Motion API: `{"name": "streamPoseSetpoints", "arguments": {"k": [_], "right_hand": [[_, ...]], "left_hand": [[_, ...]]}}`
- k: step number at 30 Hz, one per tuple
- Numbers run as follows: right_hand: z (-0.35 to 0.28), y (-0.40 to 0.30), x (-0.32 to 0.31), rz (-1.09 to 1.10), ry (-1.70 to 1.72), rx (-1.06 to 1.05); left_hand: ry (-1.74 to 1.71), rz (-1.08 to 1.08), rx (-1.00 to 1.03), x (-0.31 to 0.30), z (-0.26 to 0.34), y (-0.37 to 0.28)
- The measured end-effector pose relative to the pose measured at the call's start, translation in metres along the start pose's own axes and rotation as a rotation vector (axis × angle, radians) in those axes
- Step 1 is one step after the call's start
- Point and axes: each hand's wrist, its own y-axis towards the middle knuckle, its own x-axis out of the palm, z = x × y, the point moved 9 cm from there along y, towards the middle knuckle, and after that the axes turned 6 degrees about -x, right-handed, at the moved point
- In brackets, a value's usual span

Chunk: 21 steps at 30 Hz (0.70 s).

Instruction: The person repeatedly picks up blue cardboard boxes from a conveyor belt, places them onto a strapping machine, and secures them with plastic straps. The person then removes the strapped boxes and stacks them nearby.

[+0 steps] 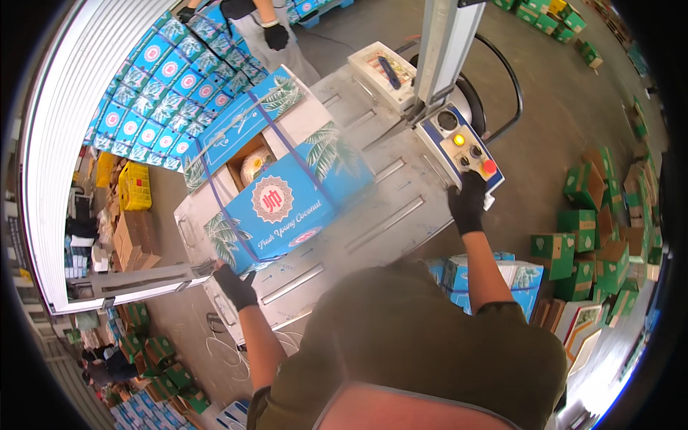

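A blue and white coconut carton (285, 201) lies on the metal table of a strapping machine (395, 188), with two purple straps around it. Through its top opening a wrapped coconut (257, 165) shows. My left hand (235, 286), in a black fingerless glove, is at the carton's near left corner; whether it grips the carton I cannot tell. My right hand (468, 204), gloved in black too, rests at the lower edge of the control panel (459, 142), by the black knobs and the red button. Its fingertips are partly hidden.
Across the table a co-worker's gloved hand (276, 36) hangs near stacked blue cartons (161, 102). A utility knife (388, 72) lies on a white box beside the machine's upright post (443, 48). Green cartons (583, 231) stand on the right; a yellow crate (134, 187) is at left.
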Motion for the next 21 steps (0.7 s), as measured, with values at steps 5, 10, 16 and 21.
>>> {"name": "streamPoseSetpoints", "arguments": {"k": [5,10,16,21], "right_hand": [[0.043,-0.024,0.027,-0.157,-0.084,-0.056],[0.040,-0.011,0.022,-0.330,-0.009,0.042],[0.038,-0.005,0.017,-0.417,-0.058,0.067],[0.010,0.013,0.013,-0.481,-0.200,-0.046]], "left_hand": [[-0.023,0.175,0.011,-0.002,-0.001,0.023],[0.003,0.186,-0.005,-0.017,-0.013,0.043],[-0.559,0.237,-0.092,-0.058,-0.062,0.031],[-0.506,0.385,-0.089,-0.101,-0.117,0.003]]}}
